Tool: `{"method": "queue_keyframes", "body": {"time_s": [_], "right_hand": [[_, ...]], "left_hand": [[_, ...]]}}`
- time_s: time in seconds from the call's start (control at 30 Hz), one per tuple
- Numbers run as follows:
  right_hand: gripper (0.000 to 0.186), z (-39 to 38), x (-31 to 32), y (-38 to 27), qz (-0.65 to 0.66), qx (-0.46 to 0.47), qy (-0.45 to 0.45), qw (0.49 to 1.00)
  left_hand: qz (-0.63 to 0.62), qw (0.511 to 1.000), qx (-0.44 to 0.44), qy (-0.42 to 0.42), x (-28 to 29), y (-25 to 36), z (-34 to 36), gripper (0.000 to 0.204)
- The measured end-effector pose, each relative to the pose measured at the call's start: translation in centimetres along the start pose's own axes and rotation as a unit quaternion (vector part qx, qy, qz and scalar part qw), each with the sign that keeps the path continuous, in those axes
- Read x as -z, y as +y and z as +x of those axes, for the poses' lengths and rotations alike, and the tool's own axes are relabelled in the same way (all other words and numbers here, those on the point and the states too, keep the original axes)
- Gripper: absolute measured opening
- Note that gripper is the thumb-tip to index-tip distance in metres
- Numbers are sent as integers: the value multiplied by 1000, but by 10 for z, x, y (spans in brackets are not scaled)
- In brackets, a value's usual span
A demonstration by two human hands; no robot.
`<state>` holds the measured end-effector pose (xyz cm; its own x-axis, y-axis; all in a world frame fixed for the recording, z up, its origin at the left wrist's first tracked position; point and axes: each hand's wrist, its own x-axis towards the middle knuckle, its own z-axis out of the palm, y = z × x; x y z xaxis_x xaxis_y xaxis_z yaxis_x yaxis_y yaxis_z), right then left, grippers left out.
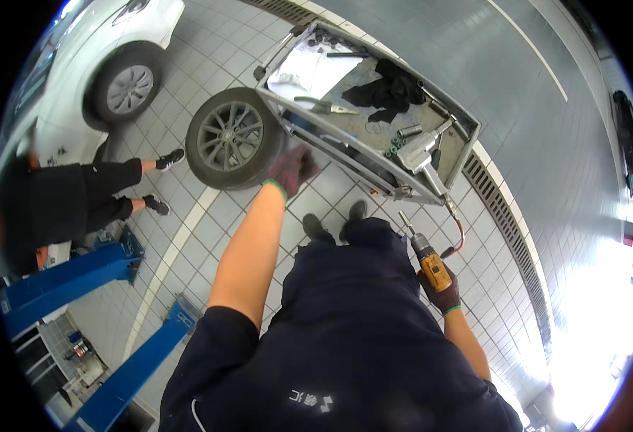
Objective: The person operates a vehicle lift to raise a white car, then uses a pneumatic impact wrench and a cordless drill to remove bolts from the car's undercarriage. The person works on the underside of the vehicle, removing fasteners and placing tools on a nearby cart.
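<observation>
My right hand [442, 289], in a dark glove with a green cuff, is wrapped round a yellow and black cordless drill [431, 265]. A long metal socket bit [405, 222] sticks out of the drill's front, pointing up and left. My left hand [292, 171], in a dark reddish glove, is stretched forward beside the tyre of a loose wheel [230, 137] with grey spokes. Motion smears its fingers, so I cannot tell whether it is open or closed. The wheel stands against the left end of a metal tool cart [374, 160].
On the cart lie an air impact wrench [418, 150] with a red hose [462, 234], a black cloth [388, 86], white paper [309, 70], pliers [323, 106] and sockets [410, 131]. A white car [64, 86], another person [64, 201] and blue lift arms [125, 367] are at left.
</observation>
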<state>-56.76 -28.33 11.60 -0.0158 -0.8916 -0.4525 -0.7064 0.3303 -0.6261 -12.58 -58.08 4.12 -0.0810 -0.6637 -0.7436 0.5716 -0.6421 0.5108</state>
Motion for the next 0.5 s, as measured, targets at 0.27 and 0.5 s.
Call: {"method": "queue_keyframes", "body": {"time_s": [0.27,0.5], "right_hand": [[37,96,33,8,-152,149,3,977],[37,198,105,-71,-37,60,-91,993]], "left_hand": [[11,988,-96,119,-90,103,88,48],[587,799,-72,106,75,3,1,40]]}}
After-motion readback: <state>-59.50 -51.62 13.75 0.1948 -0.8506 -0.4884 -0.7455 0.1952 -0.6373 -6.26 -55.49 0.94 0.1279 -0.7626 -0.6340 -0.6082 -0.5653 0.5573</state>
